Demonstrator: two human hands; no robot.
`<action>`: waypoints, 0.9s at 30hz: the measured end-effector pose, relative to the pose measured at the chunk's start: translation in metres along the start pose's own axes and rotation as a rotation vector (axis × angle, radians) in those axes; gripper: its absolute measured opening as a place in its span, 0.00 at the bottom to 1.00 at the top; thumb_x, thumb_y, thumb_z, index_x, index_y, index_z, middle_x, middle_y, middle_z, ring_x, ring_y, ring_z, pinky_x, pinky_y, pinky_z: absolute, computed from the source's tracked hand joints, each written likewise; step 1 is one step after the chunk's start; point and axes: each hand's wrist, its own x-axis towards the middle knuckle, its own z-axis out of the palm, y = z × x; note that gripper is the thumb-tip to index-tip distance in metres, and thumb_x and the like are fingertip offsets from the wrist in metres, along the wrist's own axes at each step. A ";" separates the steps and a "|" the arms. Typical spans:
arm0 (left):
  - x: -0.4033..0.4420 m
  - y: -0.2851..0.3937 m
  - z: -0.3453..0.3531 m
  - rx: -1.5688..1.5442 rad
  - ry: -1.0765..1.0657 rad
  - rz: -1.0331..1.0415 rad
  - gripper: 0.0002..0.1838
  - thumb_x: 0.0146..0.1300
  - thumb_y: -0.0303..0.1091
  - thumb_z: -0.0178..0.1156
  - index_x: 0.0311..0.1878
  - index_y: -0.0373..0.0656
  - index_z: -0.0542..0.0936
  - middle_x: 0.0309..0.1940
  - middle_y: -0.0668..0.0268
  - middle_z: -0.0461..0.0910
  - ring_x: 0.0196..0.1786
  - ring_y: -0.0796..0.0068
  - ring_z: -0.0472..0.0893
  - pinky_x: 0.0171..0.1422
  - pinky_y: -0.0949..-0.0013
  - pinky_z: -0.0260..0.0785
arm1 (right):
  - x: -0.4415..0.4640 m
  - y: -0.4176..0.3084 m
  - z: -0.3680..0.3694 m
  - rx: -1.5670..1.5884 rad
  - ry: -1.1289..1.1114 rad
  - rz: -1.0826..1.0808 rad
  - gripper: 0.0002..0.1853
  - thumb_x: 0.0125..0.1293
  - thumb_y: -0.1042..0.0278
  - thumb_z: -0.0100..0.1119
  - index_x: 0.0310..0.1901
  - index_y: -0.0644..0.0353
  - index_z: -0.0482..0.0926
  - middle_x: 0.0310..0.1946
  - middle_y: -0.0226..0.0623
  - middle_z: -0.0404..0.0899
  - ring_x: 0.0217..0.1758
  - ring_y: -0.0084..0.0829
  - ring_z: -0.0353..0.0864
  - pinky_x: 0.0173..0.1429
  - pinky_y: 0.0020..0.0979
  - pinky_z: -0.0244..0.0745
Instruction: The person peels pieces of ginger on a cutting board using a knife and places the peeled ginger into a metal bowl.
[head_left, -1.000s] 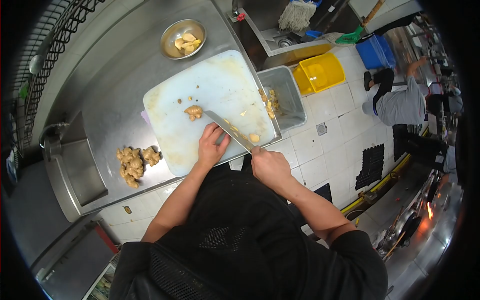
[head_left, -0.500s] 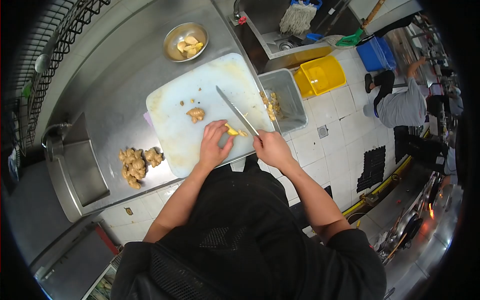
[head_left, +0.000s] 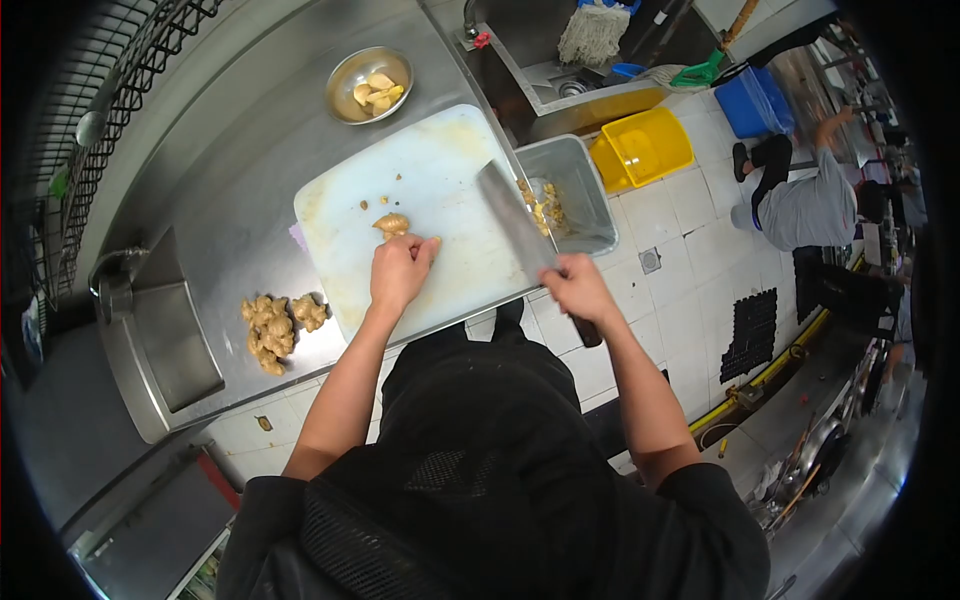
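Observation:
My right hand grips a cleaver by its dark handle. Its broad blade, smeared by motion, lies over the right edge of the white cutting board, beside the grey bin. My left hand is closed over the board, with a small yellowish piece of peeled ginger showing at its fingertips and mostly hidden. Just beyond those fingers rests an unpeeled ginger knob, touching or nearly touching them. A few small brown scraps lie farther up the board.
Peeled ginger sits in a metal bowl behind the board. More unpeeled ginger lies left on the steel counter. The grey bin below the board's right edge contains peelings. Another person is at far right.
The cleaver has swung outward to the board's right edge, its blade now turned flat. My left hand has moved left and closed; the ginger pieces beside the blade are gone from the board.

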 end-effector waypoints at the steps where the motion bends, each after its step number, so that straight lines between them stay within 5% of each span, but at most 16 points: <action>1: -0.001 0.002 -0.002 -0.001 0.003 0.001 0.13 0.67 0.38 0.68 0.36 0.36 0.87 0.35 0.51 0.85 0.34 0.55 0.85 0.37 0.57 0.74 | 0.005 0.002 -0.008 -0.063 0.117 -0.096 0.15 0.66 0.65 0.61 0.32 0.73 0.80 0.21 0.56 0.78 0.25 0.45 0.82 0.35 0.46 0.75; 4: -0.008 -0.003 0.001 -0.041 0.032 -0.091 0.10 0.67 0.33 0.67 0.43 0.35 0.87 0.39 0.50 0.86 0.35 0.59 0.86 0.37 0.60 0.76 | 0.008 0.005 -0.015 -0.203 0.335 -0.242 0.14 0.65 0.67 0.59 0.32 0.73 0.79 0.23 0.60 0.79 0.29 0.54 0.84 0.36 0.50 0.76; 6: -0.012 -0.023 0.016 -0.200 0.140 0.192 0.10 0.66 0.27 0.68 0.48 0.34 0.86 0.43 0.51 0.85 0.35 0.65 0.86 0.38 0.65 0.78 | 0.005 0.003 -0.011 -0.283 0.433 -0.291 0.13 0.65 0.68 0.59 0.32 0.73 0.79 0.25 0.63 0.80 0.31 0.59 0.84 0.37 0.52 0.77; 8: -0.019 -0.020 0.028 -0.231 0.134 0.223 0.11 0.65 0.24 0.68 0.50 0.34 0.85 0.45 0.53 0.84 0.35 0.67 0.86 0.39 0.67 0.79 | -0.003 0.000 0.004 -0.288 0.378 -0.359 0.11 0.64 0.69 0.57 0.34 0.72 0.80 0.28 0.64 0.81 0.36 0.64 0.83 0.42 0.55 0.78; 16: -0.024 -0.011 0.058 -0.363 0.207 0.332 0.12 0.61 0.21 0.70 0.48 0.33 0.86 0.42 0.57 0.82 0.34 0.71 0.85 0.41 0.69 0.79 | -0.032 -0.037 0.059 -0.783 0.232 -0.426 0.19 0.65 0.69 0.57 0.56 0.67 0.76 0.32 0.51 0.85 0.31 0.53 0.86 0.36 0.51 0.81; 20: -0.022 -0.016 0.054 -0.322 0.147 0.322 0.12 0.58 0.18 0.69 0.46 0.34 0.86 0.42 0.58 0.83 0.34 0.69 0.85 0.42 0.68 0.79 | -0.053 -0.047 0.072 -0.954 0.173 -0.430 0.19 0.64 0.72 0.56 0.54 0.73 0.76 0.31 0.48 0.85 0.30 0.43 0.89 0.33 0.41 0.84; 27: -0.024 -0.019 0.059 -0.409 0.199 0.331 0.14 0.56 0.15 0.67 0.46 0.34 0.86 0.41 0.58 0.83 0.35 0.67 0.87 0.42 0.68 0.79 | -0.060 -0.034 0.084 -0.942 0.201 -0.422 0.24 0.63 0.71 0.59 0.60 0.75 0.74 0.32 0.50 0.84 0.31 0.45 0.88 0.34 0.43 0.83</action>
